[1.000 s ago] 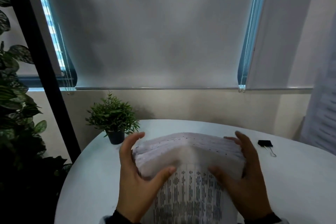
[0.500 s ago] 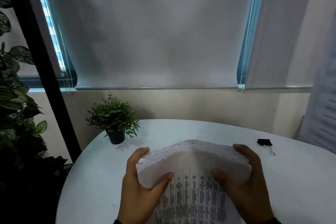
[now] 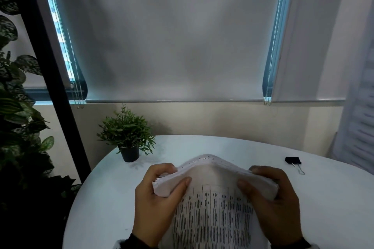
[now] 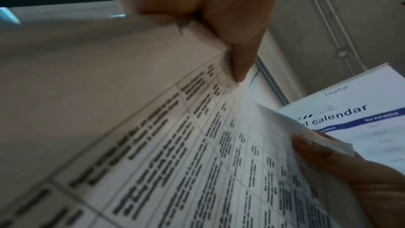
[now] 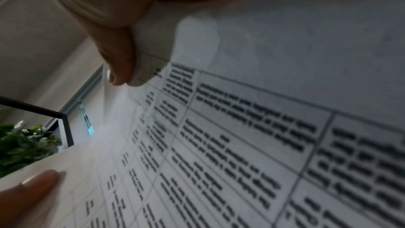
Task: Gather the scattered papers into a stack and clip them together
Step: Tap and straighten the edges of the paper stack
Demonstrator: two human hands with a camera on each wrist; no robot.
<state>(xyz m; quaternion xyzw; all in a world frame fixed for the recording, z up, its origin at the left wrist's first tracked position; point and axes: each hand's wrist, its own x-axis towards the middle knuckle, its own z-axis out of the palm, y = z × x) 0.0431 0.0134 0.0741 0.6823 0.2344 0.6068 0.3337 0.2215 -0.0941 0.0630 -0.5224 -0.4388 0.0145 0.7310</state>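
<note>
A thick stack of printed papers (image 3: 214, 204) stands tilted over the white round table (image 3: 105, 198), its top edge bowed upward in the middle. My left hand (image 3: 157, 194) grips the stack's upper left corner, thumb on the printed face and fingers curled behind. At the upper right corner my right hand (image 3: 273, 196) holds the stack the same way. Both wrist views show the table-printed top sheet (image 4: 197, 162) (image 5: 241, 145) with a thumb pressed on it. A black binder clip (image 3: 293, 161) lies on the table to the right, apart from both hands.
A small potted plant (image 3: 127, 137) stands at the table's back left. A black post (image 3: 48, 79) and large leafy plants (image 3: 14, 117) are off the left edge. A window with a lowered blind (image 3: 172, 36) fills the wall behind.
Both hands have lowered the stack toward the table and pressed its sides inward. The top edge now bows up more sharply. The fingers have curled further round the corners.
</note>
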